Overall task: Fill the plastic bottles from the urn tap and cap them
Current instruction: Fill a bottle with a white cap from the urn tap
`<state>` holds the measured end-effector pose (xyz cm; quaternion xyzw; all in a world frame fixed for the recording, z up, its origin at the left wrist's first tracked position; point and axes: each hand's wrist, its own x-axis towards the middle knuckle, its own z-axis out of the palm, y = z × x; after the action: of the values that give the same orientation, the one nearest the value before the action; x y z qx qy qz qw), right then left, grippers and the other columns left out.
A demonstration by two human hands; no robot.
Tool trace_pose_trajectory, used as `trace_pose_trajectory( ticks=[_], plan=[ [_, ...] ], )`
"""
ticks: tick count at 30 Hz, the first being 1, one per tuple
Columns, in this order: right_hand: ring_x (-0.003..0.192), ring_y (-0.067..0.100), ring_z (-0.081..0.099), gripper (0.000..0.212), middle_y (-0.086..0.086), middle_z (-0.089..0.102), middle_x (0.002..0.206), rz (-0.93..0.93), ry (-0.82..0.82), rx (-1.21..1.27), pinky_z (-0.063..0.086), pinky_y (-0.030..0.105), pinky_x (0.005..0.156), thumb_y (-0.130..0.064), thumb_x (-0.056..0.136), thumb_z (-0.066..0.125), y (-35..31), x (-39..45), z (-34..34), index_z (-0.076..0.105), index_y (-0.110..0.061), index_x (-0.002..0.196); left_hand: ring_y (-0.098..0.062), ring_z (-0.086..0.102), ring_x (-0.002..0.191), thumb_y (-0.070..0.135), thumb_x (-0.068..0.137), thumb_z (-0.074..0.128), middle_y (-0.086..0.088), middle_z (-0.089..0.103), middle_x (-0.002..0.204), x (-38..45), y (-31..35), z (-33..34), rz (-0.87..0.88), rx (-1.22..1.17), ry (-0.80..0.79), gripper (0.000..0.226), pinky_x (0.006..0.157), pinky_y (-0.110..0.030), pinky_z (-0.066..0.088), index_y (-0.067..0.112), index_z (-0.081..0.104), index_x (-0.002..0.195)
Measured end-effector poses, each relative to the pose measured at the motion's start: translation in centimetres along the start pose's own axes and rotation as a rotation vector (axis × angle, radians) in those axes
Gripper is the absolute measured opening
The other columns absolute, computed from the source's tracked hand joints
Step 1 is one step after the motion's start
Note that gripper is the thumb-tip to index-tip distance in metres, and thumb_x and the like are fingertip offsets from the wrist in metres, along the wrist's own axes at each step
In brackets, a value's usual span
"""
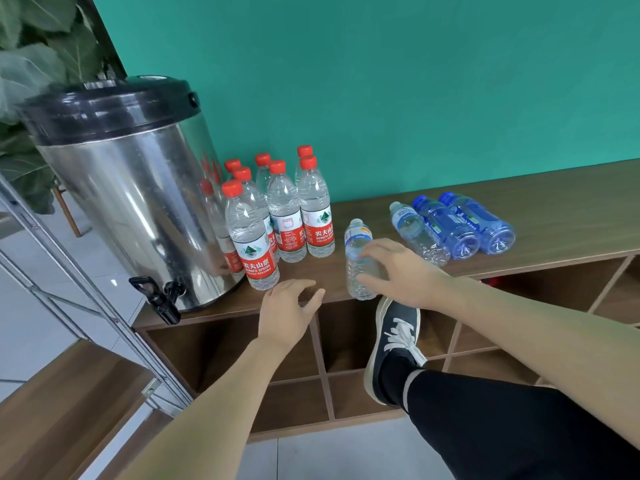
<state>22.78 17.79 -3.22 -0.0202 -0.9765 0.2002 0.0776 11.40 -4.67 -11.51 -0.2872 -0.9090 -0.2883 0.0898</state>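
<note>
A steel urn (138, 202) with a black lid stands at the left end of the wooden shelf top (519, 209); its black tap (159, 297) juts over the front edge. Several upright red-capped bottles (277, 216) stand next to the urn. A clear bottle (358, 252) with a pale label stands near the front edge, and my right hand (398, 271) reaches round it with fingers spread, touching its side. My left hand (289, 306) hovers over the shelf edge with relaxed fingers, holding nothing. Further right lie a clear bottle (414, 232) and two blue bottles (464, 225).
Open wooden cubbies (294, 403) sit below the shelf top. My raised leg and dark shoe (394, 348) are in front of them. A metal frame (86, 278) slants at the left, with a leafy plant (31, 81) behind the urn. The teal wall backs the shelf.
</note>
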Motion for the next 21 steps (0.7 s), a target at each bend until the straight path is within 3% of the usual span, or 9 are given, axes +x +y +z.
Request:
trace_pose_trajectory(
  ticks=[2, 7, 14, 16, 19, 21],
  plan=[
    [0.136, 0.017, 0.044, 0.049, -0.004, 0.045, 0.145, 0.018, 0.043, -0.023, 0.037, 0.038, 0.114, -0.051, 0.098, 0.057, 0.5, -0.3, -0.6, 0.053, -0.024, 0.139, -0.011, 0.065, 0.116, 0.047, 0.098, 0.064, 0.005, 0.071, 0.129, 0.0, 1.0, -0.8, 0.0, -0.052, 0.062, 0.04, 0.099, -0.026, 0.052, 0.024, 0.071, 0.13],
    [0.126, 0.019, 0.053, 0.045, -0.004, 0.052, 0.138, 0.112, -0.006, -0.165, 0.049, 0.045, 0.101, -0.05, 0.1, 0.052, 1.8, -1.6, -1.7, 0.054, -0.025, 0.137, -0.012, 0.063, 0.119, 0.043, 0.098, 0.067, 0.005, 0.07, 0.129, 1.7, 5.4, -2.1, 0.076, -0.149, 0.116, 0.041, 0.099, -0.034, 0.053, 0.021, 0.068, 0.132],
    [0.108, 0.017, 0.061, 0.035, -0.005, 0.065, 0.117, 0.176, -0.076, -0.167, 0.053, 0.043, 0.093, -0.049, 0.097, 0.055, 3.5, -2.5, -2.4, 0.063, -0.025, 0.122, -0.019, 0.064, 0.108, 0.052, 0.089, 0.068, 0.002, 0.067, 0.12, 4.9, 10.1, -0.3, -0.043, -0.205, -0.112, 0.049, 0.091, -0.036, 0.053, 0.026, 0.066, 0.131],
    [0.108, 0.015, 0.061, 0.035, -0.005, 0.065, 0.118, 0.171, -0.073, -0.165, 0.053, 0.043, 0.093, -0.049, 0.097, 0.055, 3.4, -2.5, -2.5, 0.063, -0.025, 0.122, -0.021, 0.066, 0.11, 0.056, 0.087, 0.069, 0.001, 0.069, 0.12, 5.5, 10.3, 0.6, -0.085, -0.23, -0.152, 0.053, 0.09, -0.032, 0.052, 0.029, 0.066, 0.132],
    [0.107, 0.015, 0.062, 0.034, -0.007, 0.066, 0.116, 0.162, -0.048, -0.151, 0.053, 0.044, 0.093, -0.05, 0.096, 0.055, 3.6, -2.3, -2.9, 0.063, -0.027, 0.12, -0.018, 0.06, 0.123, 0.041, 0.091, 0.073, -0.001, 0.063, 0.138, 5.3, 11.0, 1.0, -0.144, -0.33, -0.154, 0.058, 0.092, -0.02, 0.038, 0.026, 0.058, 0.145],
    [0.106, 0.015, 0.062, 0.034, -0.008, 0.066, 0.114, 0.167, -0.042, -0.145, 0.053, 0.043, 0.093, -0.05, 0.097, 0.056, 4.0, -2.4, -3.0, 0.063, -0.027, 0.121, -0.014, 0.059, 0.119, 0.031, 0.093, 0.071, -0.001, 0.061, 0.142, 4.5, 11.4, 0.7, -0.157, -0.39, -0.139, 0.057, 0.087, -0.011, 0.034, 0.024, 0.056, 0.148]
  ],
)
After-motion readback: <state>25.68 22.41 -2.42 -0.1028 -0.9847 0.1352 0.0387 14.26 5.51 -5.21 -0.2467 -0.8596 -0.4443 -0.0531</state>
